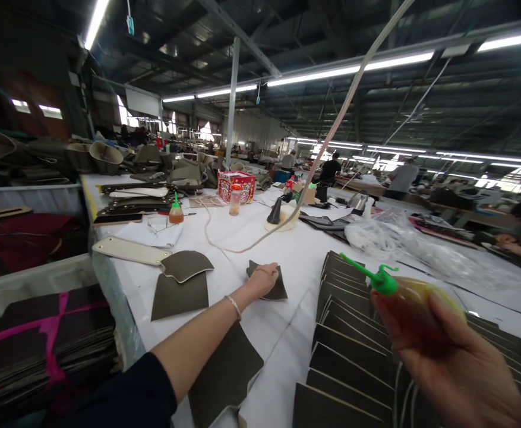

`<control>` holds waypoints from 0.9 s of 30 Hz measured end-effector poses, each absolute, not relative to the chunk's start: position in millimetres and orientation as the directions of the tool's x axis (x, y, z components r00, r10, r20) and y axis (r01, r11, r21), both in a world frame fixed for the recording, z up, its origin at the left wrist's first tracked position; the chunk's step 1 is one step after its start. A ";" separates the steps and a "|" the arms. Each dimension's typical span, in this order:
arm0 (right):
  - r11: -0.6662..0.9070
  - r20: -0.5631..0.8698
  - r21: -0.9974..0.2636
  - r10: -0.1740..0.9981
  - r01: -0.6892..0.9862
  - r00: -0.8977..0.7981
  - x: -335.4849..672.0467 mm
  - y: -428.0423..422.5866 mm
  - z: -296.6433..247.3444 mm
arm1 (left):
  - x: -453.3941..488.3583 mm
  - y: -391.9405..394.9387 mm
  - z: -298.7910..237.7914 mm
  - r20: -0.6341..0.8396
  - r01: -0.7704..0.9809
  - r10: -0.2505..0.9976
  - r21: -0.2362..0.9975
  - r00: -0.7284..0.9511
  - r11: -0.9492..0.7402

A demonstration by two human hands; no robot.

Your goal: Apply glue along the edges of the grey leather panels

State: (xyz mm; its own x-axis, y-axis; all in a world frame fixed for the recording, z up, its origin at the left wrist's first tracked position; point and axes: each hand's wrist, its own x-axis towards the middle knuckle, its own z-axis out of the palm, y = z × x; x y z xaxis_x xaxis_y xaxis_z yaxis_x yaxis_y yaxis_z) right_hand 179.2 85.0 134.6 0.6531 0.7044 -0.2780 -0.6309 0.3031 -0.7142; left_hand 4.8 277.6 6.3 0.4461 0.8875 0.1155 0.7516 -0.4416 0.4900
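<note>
My right hand [456,351] is wrapped around a squeeze bottle [409,300] of amber liquid, held up on the right. Its green nozzle tilts up toward the left. Farther in, my left hand [264,278] has its fingers curled on a small dark olive cut piece [278,288] lying on the white table; the fingertips are partly hidden. Left of that hand, a curved olive piece [188,264] overlaps a squarer one [180,297]. A larger olive panel [227,374] lies under my left forearm. Overlapping rows of pale-edged dark pieces [349,356] spread below the bottle.
A second green-tipped bottle [176,213], a clear jar [235,201] and a red patterned box [246,185] stand farther back. A hose [305,187] hangs across the table. Plastic bags [385,235] lie right. Tied stacks [32,339] fill a left bin. Other people work beyond.
</note>
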 end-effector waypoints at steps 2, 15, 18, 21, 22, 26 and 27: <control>0.323 -0.275 -0.705 0.696 -0.631 0.664 182.0 81.3 137.0 | -1.0 276.5 9.9 0.110 0.737 0.870 0.487 0.481 -0.469; 0.293 -0.280 -0.686 0.738 -0.666 0.614 175.8 64.8 137.4 | -47.7 249.5 -13.3 0.092 0.792 0.834 0.271 0.545 -0.547; 0.321 -0.252 -0.703 0.722 -0.634 0.645 179.5 60.7 138.4 | -15.6 265.7 -14.0 0.093 0.794 0.841 0.288 0.532 -0.535; 0.348 -0.228 -0.715 0.705 -0.607 0.672 185.2 56.9 137.0 | 12.1 276.9 -6.1 0.092 0.782 0.842 0.327 0.532 -0.530; 0.348 -0.217 -0.718 0.711 -0.603 0.668 187.0 55.6 135.7 | 16.8 278.4 -1.8 0.091 0.776 0.840 0.341 0.535 -0.531; 0.286 -0.125 -0.795 0.786 -0.535 0.606 191.2 50.7 126.9 | 1.5 257.5 17.7 0.042 0.758 0.823 0.364 0.566 -0.540; 0.274 -0.104 -0.812 0.801 -0.515 0.590 190.9 49.5 124.0 | -9.8 243.5 21.6 0.020 0.759 0.817 0.357 0.576 -0.544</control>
State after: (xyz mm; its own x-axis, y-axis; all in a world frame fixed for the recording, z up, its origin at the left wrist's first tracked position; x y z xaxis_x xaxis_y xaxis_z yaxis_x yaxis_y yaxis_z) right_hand 190.9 49.5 124.0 0.5897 0.8009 -0.1041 -0.5154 0.2740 -0.8120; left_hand -9.8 243.5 21.6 0.5764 0.8169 0.0195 0.7591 -0.5441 0.3574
